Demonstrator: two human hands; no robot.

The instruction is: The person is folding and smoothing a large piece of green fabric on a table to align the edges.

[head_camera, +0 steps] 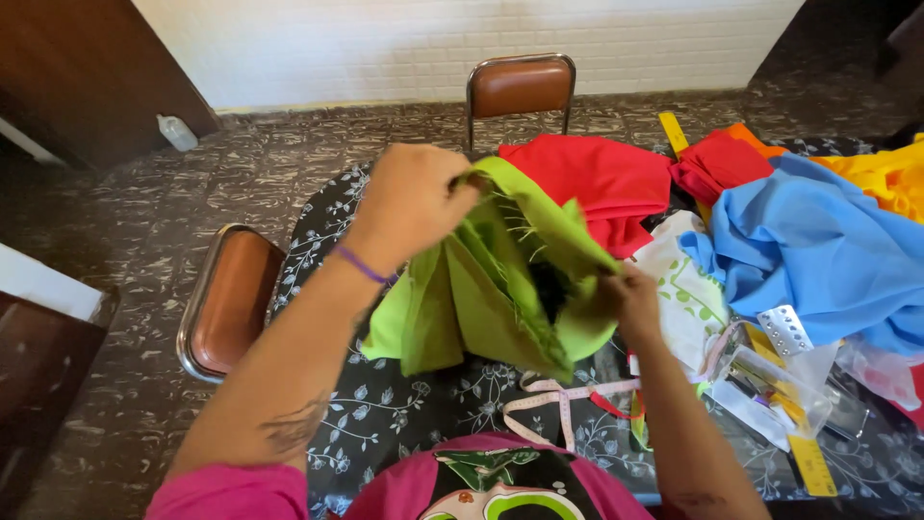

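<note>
both hands were clamped on 1 piece of lime green fabric (491, 289), held up above the table (404, 404). left hand (409, 202) was raised high, fingers pinched shut on the top edge of the fabric; a purple band sat on that wrist. right hand (630, 299) was lower and to the right, closed on the fabric's other end, fingers partly hidden in the folds. hands well apart, fabric folded and hanging between them, frayed threads along 1 edge. table had a black cover with a white floral print. behind the fabric lay red cloth (597, 183); to the right, blue cloth (818, 250) and yellow cloth (885, 173). pink measuring tape (549, 400) lay on the table just below the fabric. clear plastic bag (770, 385) of small items sat near the right forearm. 2 brown chairs: 1 at the far side (520, 87), 1 at the left (231, 299).
</note>
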